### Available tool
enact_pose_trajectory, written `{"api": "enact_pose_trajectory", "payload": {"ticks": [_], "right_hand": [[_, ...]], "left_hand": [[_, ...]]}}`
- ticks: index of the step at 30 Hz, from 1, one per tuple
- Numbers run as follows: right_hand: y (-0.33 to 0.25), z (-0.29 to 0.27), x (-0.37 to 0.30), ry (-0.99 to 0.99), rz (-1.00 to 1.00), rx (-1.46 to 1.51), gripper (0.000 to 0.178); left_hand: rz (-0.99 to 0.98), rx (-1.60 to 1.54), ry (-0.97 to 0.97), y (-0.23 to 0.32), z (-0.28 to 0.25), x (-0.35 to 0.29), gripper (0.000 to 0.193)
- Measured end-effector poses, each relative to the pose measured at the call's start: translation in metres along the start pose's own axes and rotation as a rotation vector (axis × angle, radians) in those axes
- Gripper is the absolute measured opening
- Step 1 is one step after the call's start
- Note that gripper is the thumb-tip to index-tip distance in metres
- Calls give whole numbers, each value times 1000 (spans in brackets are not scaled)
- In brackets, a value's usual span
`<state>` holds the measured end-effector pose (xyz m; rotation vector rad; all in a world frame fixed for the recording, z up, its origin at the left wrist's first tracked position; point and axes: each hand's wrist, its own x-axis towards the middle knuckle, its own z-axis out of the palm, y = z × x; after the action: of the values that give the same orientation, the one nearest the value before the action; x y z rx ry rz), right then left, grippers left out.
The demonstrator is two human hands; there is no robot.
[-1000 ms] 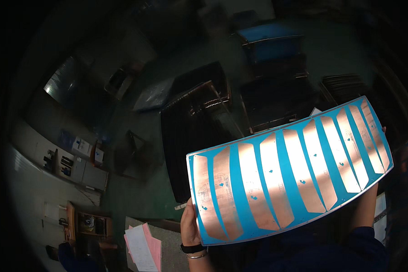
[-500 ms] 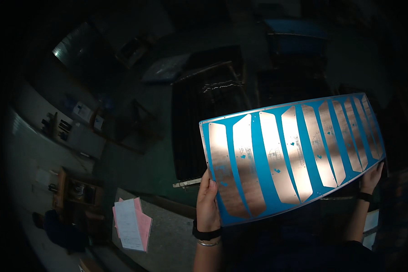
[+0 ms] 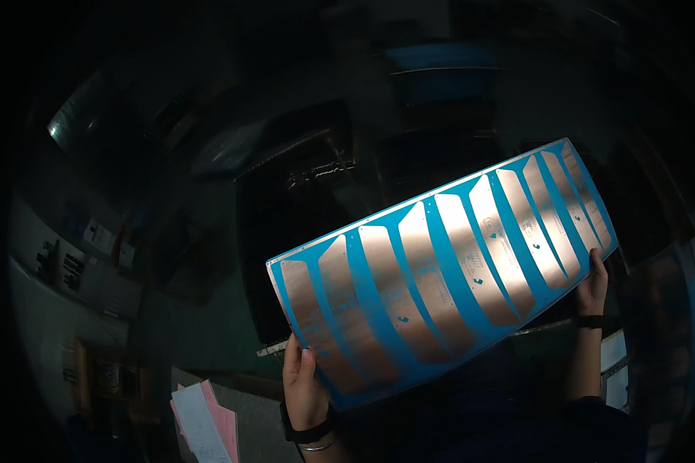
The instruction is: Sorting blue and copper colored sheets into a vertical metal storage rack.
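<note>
A large thin panel [image 3: 438, 270] is held up in front of me, tilted so that its right end sits higher. Its face is blue with several long copper-coloured shapes that catch the light, and small holes dot its border. My left hand [image 3: 305, 386] grips the lower left edge, thumb on the face and fingers mostly hidden behind. Around the lower right edge my right hand [image 3: 592, 285] is closed, its fingers partly covered by the panel. Dark bands circle both wrists.
White and pink papers [image 3: 205, 424] lie on a grey surface [image 3: 259, 413] at the lower left. A dark rack-like structure [image 3: 286, 231] stands behind the panel. Farther back is a blue box-shaped thing [image 3: 440, 73]. Shelving with small items [image 3: 69, 266] lines the left, dimly lit.
The panel and both hands have shifted left in view, and the panel has tilted more, its left end lower and right end higher. The background has shifted left too. Both hands keep their hold.
</note>
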<state>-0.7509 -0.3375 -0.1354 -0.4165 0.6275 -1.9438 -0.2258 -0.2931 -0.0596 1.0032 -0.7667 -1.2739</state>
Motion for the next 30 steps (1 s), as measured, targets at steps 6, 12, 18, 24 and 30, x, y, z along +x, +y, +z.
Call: {"api": "enact_pose_trajectory", "payload": {"ticks": [6,12,18,24,30], "right_hand": [[5,23,-3,2,53,-62,32],[-10,42,-7,-115,74,-220,39],[-26,65,7,-98,-60,-153,45],[-37,81,12,-238,-27,-136,54],[-31,85,8,-271,12,-49,61]], "left_hand": [[26,82,89,-5,-14,-1,41],[179,205,228,-16,-12,-8,34],[87,386,430,4,-24,-16,17],[114,399,392,16,-22,-20,15],[67,277,450,23,-24,-23,35]]}}
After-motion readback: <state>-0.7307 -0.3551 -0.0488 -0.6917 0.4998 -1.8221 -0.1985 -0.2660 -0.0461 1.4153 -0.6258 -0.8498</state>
